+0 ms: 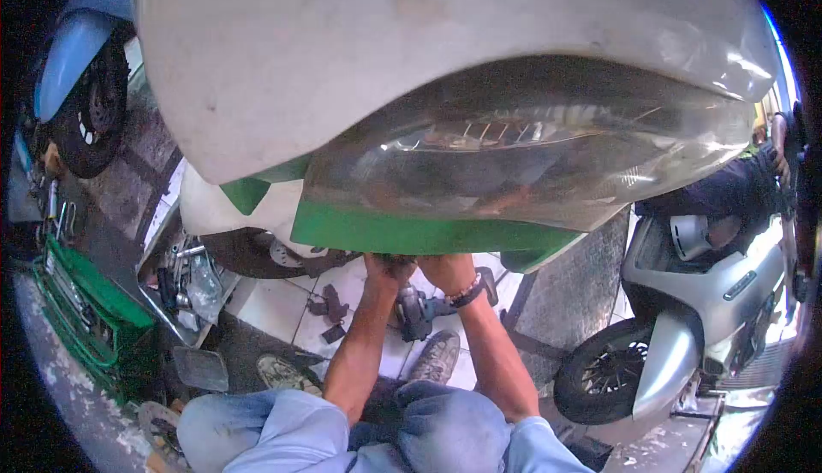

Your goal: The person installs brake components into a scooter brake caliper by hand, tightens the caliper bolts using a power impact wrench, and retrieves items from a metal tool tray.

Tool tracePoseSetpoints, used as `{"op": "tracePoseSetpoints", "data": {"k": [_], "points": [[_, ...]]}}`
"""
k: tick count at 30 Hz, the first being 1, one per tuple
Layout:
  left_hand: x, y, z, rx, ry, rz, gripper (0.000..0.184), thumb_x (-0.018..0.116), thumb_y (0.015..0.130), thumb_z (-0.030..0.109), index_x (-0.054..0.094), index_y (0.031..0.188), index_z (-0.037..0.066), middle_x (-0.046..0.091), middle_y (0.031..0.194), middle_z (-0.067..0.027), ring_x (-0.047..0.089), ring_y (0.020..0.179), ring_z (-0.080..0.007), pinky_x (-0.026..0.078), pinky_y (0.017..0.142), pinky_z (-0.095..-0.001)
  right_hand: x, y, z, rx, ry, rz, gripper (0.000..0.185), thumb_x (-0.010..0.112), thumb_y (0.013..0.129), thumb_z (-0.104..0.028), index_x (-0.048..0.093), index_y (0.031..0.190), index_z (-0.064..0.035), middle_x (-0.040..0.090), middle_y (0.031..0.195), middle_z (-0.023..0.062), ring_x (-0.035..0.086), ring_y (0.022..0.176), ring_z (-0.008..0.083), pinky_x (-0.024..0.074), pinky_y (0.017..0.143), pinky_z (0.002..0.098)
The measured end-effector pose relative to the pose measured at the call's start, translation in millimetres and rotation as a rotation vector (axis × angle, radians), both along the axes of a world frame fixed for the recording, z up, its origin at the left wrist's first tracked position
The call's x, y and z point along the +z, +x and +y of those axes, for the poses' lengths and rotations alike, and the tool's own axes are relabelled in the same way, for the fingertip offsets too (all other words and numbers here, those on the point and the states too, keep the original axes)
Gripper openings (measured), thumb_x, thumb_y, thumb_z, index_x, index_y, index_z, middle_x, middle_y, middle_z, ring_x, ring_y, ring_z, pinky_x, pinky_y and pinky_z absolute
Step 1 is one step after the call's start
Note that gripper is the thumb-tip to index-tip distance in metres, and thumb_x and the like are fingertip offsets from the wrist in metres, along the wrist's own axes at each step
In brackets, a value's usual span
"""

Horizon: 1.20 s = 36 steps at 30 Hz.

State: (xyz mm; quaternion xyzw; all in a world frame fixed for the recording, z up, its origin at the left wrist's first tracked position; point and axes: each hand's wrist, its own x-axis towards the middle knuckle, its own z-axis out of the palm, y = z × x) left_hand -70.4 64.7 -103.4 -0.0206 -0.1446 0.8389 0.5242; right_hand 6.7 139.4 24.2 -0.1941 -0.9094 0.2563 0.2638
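Above my hands hangs the front of a scooter: a white front panel (282,62), a clear headlight (479,160) and a green lower trim (428,232). My left hand (387,271) and my right hand (447,271) reach up close together beneath this trim. The trim and the dim light hide their fingers, so what they touch or hold cannot be made out. Below them, between my forearms, is a grey-blue cordless drill (414,317); its handle runs under my right wrist. Whether it rests on the floor is unclear. A watch (468,291) is on my right wrist.
The scooter's front wheel (248,253) is left of my hands. Dark small parts (329,303) lie on the white tiles. Further left are a metal tray of tools (184,280) and a green toolbox (98,319). A silver scooter (685,310) stands right; a person's hand (780,165) shows behind it.
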Motion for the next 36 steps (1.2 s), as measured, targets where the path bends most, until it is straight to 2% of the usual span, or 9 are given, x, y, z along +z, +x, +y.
{"op": "tracePoseSetpoints", "data": {"k": [5,7,10,12,15,21,23,29,36], "points": [[48.1,4.9,-17.0,0.058,-0.496,-0.086,0.037,0.069,0.09,0.047,0.068,0.101,0.012,0.071,0.093,-0.0052,0.069,0.082,-0.0218,0.059,0.074,-0.038,3.2,1.4,-17.6,-0.036,-0.004,0.004,0.017,0.066,0.083,-0.011,0.07,0.098,-0.0045,0.069,0.094,0.0182,0.065,0.087,0.0399,0.0504,0.075,0.0473],[32.9,5.3,-23.9,0.042,-0.43,-0.034,0.036,0.068,0.091,0.046,0.069,0.104,0.012,0.072,0.096,-0.0058,0.07,0.085,-0.023,0.06,0.077,-0.0382,-4.8,8.9,-21.3,-0.05,-0.092,0.031,0.017,0.066,0.084,-0.012,0.07,0.098,-0.0047,0.069,0.094,0.0179,0.065,0.087,0.0398,0.0502,0.075,0.0475],[-21.0,4.5,-5.4,0.04,-0.321,0.002,0.034,0.066,0.093,0.042,0.068,0.108,0.011,0.073,0.099,-0.0063,0.07,0.087,-0.0235,0.06,0.081,-0.0377,-34.2,13.7,-14.5,-0.13,0.377,-0.186,0.017,0.066,0.085,-0.015,0.071,0.099,-0.0055,0.07,0.096,0.0176,0.065,0.087,0.0397,0.0502,0.076,0.0473],[-15.3,16.8,-13.4,0.031,-0.299,-0.043,0.033,0.066,0.094,0.04,0.068,0.109,0.011,0.073,0.098,-0.0062,0.07,0.086,-0.0226,0.06,0.081,-0.0371,-6.5,7.1,-29.5,-0.09,-0.026,0.103,0.018,0.068,0.085,-0.017,0.071,0.099,-0.0057,0.07,0.094,0.0176,0.065,0.086,0.0397,0.0504,0.075,0.0474],[20.6,7.8,-16.3,0.098,-0.489,-0.17,0.033,0.065,0.095,0.039,0.067,0.112,0.011,0.072,0.099,-0.006,0.069,0.085,-0.0213,0.06,0.08,-0.036,20.7,2.7,-39.3,-0.171,-0.018,0.057,0.019,0.07,0.084,-0.017,0.071,0.098,-0.005,0.07,0.092,0.0177,0.065,0.085,0.0403,0.0507,0.074,0.0478],[8.2,4.4,-14.8,0.005,0.068,-0.12,0.054,0.051,0.101,0.05,0.059,0.133,0.007,0.064,0.13,-0.0133,0.06,0.117,-0.0325,0.047,0.103,-0.0471,71.7,-22.6,-72.0,-0.131,0.004,-0.075,0.025,0.072,0.08,-0.015,0.071,0.103,-0.0038,0.069,0.093,0.0195,0.065,0.087,0.0421,0.0506,0.073,0.0485],[17.9,7.4,-14.3,0.185,-0.466,0.129,0.055,0.05,0.1,0.053,0.059,0.129,0.007,0.065,0.124,-0.009,0.061,0.113,-0.0247,0.052,0.095,-0.0418,59.2,-25.2,-68.7,-0.103,0.074,-0.016,0.027,0.072,0.079,-0.013,0.071,0.104,-0.0037,0.068,0.093,0.0215,0.064,0.086,0.0429,0.05,0.073,0.0495],[2.2,8.8,-21.6,0.101,-0.413,-0.008,0.055,0.052,0.099,0.053,0.058,0.13,0.007,0.063,0.127,-0.0089,0.059,0.116,-0.0257,0.048,0.1,-0.0434,95.5,-34.4,-85.5,-0.148,-0.056,-0.353,0.032,0.068,0.086,-0.02,0.069,0.113,-0.0023,0.067,0.112,0.0261,0.061,0.105,0.0473,0.0492,0.092,0.0512],[-2.5,5.5,-23.2,0.084,-0.389,0.007,0.059,0.054,0.097,0.053,0.055,0.133,0.007,0.061,0.131,-0.01,0.057,0.113,-0.0259,0.047,0.1,-0.0436,24.0,-36.7,-87.0,-0.19,-0.364,0.294,0.025,0.064,0.089,-0.018,0.067,0.108,-0.0027,0.07,0.099,0.0232,0.063,0.09,0.0491,0.052,0.082,0.0515]]}}
